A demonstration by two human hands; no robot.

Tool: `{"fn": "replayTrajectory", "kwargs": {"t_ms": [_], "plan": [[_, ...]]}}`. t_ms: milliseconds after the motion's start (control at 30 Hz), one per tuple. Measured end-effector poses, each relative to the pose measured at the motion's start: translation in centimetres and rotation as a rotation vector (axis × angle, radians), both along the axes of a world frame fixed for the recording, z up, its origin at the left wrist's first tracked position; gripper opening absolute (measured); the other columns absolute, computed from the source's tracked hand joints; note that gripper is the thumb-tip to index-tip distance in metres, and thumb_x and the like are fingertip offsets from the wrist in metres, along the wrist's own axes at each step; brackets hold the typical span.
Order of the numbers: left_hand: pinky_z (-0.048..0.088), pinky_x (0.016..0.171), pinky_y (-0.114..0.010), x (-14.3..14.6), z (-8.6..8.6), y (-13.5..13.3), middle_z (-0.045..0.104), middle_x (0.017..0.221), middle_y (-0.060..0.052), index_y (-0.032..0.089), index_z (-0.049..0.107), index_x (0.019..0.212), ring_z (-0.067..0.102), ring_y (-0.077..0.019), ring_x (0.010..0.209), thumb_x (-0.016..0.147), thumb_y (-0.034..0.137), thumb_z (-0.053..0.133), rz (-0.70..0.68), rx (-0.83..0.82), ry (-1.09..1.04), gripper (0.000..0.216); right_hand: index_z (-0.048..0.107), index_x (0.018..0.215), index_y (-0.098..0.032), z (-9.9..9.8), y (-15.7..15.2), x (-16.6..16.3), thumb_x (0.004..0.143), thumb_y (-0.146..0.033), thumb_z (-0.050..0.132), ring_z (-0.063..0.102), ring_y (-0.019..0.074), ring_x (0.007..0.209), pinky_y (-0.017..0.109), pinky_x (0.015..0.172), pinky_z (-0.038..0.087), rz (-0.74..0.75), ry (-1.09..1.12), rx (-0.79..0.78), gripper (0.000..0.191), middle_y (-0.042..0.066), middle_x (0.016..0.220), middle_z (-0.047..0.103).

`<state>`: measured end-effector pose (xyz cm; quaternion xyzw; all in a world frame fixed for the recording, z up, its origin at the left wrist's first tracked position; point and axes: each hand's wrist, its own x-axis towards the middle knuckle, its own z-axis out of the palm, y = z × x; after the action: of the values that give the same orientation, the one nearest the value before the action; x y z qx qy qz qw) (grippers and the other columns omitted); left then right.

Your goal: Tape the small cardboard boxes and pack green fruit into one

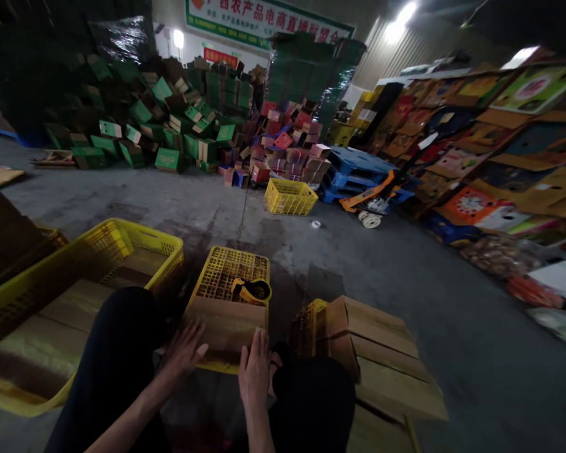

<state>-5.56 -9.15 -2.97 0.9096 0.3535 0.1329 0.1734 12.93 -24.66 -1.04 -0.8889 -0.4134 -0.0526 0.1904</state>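
A brown cardboard box lies flat on an upturned yellow plastic crate between my knees. My left hand is at the box's left end, its fingers stretched out and spread against the cardboard. At the right end my right hand rests with straight fingers pointing away from me. Neither hand is wrapped around the box. Just beyond the box, a yellow and black tape dispenser sits on the crate top.
On my left stands a large yellow crate with flat cardboard boxes inside. Stacked cardboard is on my right. Ahead are another yellow crate, a white tape roll, an orange pallet jack, blue pallets and piled green boxes.
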Motion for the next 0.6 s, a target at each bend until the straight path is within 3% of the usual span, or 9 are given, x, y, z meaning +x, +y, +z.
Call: {"fn": "replayTrajectory", "kwargs": {"t_ms": [133, 333, 500, 600], "plan": [[0.032, 0.117, -0.058, -0.7, -0.2, 0.0, 0.041, 0.16, -0.017, 0.013, 0.048, 0.152, 0.034, -0.035, 0.15, 0.102, 0.043, 0.036, 0.149, 0.07, 0.002, 0.06, 0.037, 0.156, -0.006, -0.2, 0.0, 0.0, 0.107, -0.044, 0.023, 0.035, 0.0326, 0.15, 0.048, 0.115, 0.038, 0.004, 0.002, 0.002, 0.064, 0.02, 0.159, 0.039], [0.03, 0.118, -0.055, -0.3, -0.4, -0.6, 0.04, 0.159, -0.021, 0.008, 0.049, 0.15, 0.031, -0.0346, 0.151, 0.1, 0.05, 0.038, 0.16, 0.163, 0.001, 0.066, 0.036, 0.156, -0.002, -0.6, 0.4, 0.0, 0.107, -0.048, 0.021, 0.031, 0.0331, 0.151, 0.049, 0.117, 0.036, -0.009, -0.003, -0.004, 0.069, 0.021, 0.16, 0.038], [0.033, 0.116, -0.058, 1.3, -0.3, -1.1, 0.045, 0.156, -0.02, 0.015, 0.055, 0.147, 0.04, -0.0382, 0.146, 0.099, 0.051, 0.046, 0.023, 0.189, 0.0, 0.061, 0.04, 0.154, -0.002, -0.5, 0.6, 0.0, 0.107, -0.047, 0.02, 0.035, 0.0352, 0.149, 0.052, 0.115, 0.038, -0.001, -0.024, 0.014, 0.068, 0.023, 0.158, 0.041], [0.037, 0.115, -0.055, 3.5, 0.6, -2.5, 0.043, 0.159, -0.015, 0.019, 0.051, 0.15, 0.039, -0.0365, 0.147, 0.101, 0.043, 0.048, -0.083, 0.232, -0.039, 0.055, 0.043, 0.153, -0.004, -0.6, 0.5, 0.0, 0.107, -0.046, 0.021, 0.036, 0.035, 0.148, 0.053, 0.114, 0.039, -0.005, -0.034, 0.039, 0.065, 0.023, 0.157, 0.042]]}}
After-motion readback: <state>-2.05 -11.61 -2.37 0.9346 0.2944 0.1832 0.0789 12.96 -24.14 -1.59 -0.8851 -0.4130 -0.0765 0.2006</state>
